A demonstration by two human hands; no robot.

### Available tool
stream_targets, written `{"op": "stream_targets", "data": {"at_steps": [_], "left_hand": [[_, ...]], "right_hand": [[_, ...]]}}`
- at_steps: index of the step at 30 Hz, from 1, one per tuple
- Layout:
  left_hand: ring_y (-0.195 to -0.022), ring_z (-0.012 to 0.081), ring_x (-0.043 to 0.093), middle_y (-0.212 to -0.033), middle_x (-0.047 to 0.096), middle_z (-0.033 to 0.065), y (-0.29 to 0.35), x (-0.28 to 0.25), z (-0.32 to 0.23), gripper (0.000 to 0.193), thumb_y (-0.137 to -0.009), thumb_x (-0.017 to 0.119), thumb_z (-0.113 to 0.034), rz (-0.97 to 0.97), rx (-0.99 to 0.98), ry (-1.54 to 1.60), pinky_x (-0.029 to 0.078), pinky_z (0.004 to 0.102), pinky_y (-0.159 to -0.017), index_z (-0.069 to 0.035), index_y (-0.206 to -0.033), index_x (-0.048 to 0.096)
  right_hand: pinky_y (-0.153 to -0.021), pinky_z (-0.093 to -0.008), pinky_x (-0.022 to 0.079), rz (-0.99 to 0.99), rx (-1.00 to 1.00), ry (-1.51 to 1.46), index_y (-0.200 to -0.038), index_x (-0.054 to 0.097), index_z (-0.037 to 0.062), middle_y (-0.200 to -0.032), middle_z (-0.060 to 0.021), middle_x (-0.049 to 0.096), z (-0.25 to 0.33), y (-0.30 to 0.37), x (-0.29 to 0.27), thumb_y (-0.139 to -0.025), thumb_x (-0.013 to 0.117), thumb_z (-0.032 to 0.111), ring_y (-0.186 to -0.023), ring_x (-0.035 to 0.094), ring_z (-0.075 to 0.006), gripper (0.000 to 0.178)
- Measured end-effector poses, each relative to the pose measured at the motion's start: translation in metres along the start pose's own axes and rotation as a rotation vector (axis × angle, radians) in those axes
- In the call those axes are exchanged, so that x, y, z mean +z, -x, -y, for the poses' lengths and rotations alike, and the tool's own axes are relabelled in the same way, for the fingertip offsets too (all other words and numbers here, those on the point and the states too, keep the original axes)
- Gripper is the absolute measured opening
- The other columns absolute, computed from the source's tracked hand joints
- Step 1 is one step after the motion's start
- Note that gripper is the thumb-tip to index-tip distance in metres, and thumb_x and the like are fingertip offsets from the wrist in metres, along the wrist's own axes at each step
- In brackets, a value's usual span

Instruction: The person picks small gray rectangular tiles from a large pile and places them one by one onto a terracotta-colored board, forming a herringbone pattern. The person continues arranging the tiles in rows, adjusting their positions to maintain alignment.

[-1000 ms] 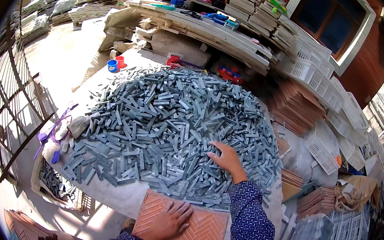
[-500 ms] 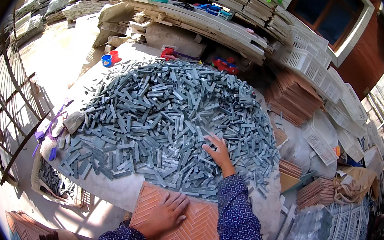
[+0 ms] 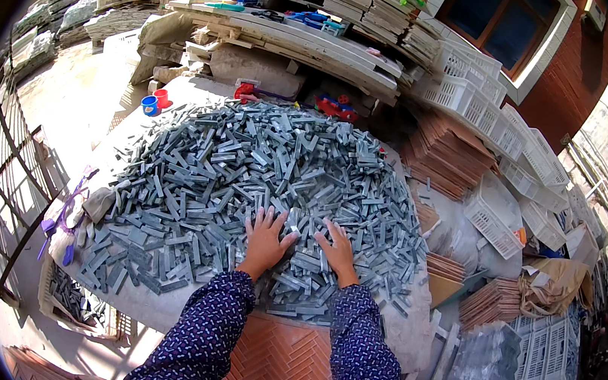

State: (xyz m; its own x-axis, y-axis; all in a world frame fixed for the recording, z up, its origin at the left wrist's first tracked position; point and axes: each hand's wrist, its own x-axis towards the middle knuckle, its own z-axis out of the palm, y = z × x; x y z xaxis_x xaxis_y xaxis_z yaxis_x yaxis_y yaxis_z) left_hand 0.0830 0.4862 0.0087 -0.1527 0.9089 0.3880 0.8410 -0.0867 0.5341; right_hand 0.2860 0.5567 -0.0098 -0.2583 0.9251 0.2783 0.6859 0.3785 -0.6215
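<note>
A wide heap of grey-green stone strips [image 3: 199, 177] covers the pale table [image 3: 153, 307]. Both hands lie on its near side. My left hand [image 3: 265, 243] rests on the strips with fingers spread and pointing away from me. Just to its right, my right hand [image 3: 338, 252] touches the strips too, its fingers apart. Neither hand grips a strip that I can see. Between my forearms, at the table's near edge, lies an orange tray with a herringbone pattern [image 3: 275, 361]; its slots show no grey strips.
Left of the table stands a crate of strips [image 3: 79, 322], with gloves [image 3: 99, 203] above it. Blue [image 3: 150, 105] and red cups [image 3: 162, 99] sit at the far left edge. Stacked orange sheets [image 3: 449, 153] and white crates [image 3: 498, 218] crowd the right side.
My left hand has left the orange tray and reached forward onto the heap. My right hand stays on the strips, now beside the left. The whole view has shifted slightly.
</note>
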Motion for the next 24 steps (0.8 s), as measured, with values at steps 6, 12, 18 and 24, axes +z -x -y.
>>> {"op": "stream_targets", "data": {"at_steps": [6, 12, 18, 24], "left_hand": [[-0.12, 0.0331, 0.048, -0.122, 0.056, 0.0149, 0.009, 0.003, 0.009, 0.042, -0.086, 0.061, -0.035, -0.001, 0.065, 0.388, 0.034, 0.0439, -0.102, -0.012, -0.121, 0.061], [-0.096, 0.0273, 0.057, -0.098, 0.061, 0.0105, 0.014, -0.006, 0.01, 0.024, -0.088, 0.059, -0.027, -0.056, 0.012, 0.704, 0.043, 0.0335, -0.085, -0.006, -0.097, 0.067], [-0.092, 0.0247, 0.056, -0.094, 0.06, 0.0091, 0.034, -0.005, 0.023, 0.028, -0.092, 0.053, -0.025, 0.01, 0.118, 0.893, 0.042, 0.0332, -0.085, -0.001, -0.09, 0.066], [-0.111, 0.0292, 0.053, -0.114, 0.055, 0.0164, 0.048, -0.019, 0.007, 0.038, -0.092, 0.052, -0.026, 0.17, 0.136, 0.939, 0.037, 0.0359, -0.099, -0.002, -0.121, 0.054]], "right_hand": [[-0.108, -0.0431, 0.027, 0.044, -0.018, -0.094, -0.128, 0.056, 0.0124, -0.137, -0.0151, 0.05, 0.013, 0.023, -0.008, -0.086, 0.062, 0.046, -0.133, 0.037, -0.0368, 0.054], [-0.107, -0.0377, 0.029, 0.078, -0.017, -0.627, -0.118, 0.062, 0.01, -0.139, -0.0192, 0.044, 0.031, 0.048, -0.001, -0.085, 0.066, 0.038, -0.13, 0.041, -0.033, 0.044], [-0.099, -0.0345, 0.04, 0.18, -0.17, -0.348, -0.117, 0.062, 0.0095, -0.125, -0.0175, 0.056, 0.058, 0.056, -0.023, -0.084, 0.067, 0.034, -0.119, 0.052, -0.0292, 0.042], [-0.097, -0.0382, 0.041, -0.033, -0.166, -0.38, -0.11, 0.063, 0.0064, -0.12, -0.0174, 0.058, 0.046, 0.073, -0.026, -0.086, 0.066, 0.035, -0.113, 0.055, -0.0342, 0.037]]}}
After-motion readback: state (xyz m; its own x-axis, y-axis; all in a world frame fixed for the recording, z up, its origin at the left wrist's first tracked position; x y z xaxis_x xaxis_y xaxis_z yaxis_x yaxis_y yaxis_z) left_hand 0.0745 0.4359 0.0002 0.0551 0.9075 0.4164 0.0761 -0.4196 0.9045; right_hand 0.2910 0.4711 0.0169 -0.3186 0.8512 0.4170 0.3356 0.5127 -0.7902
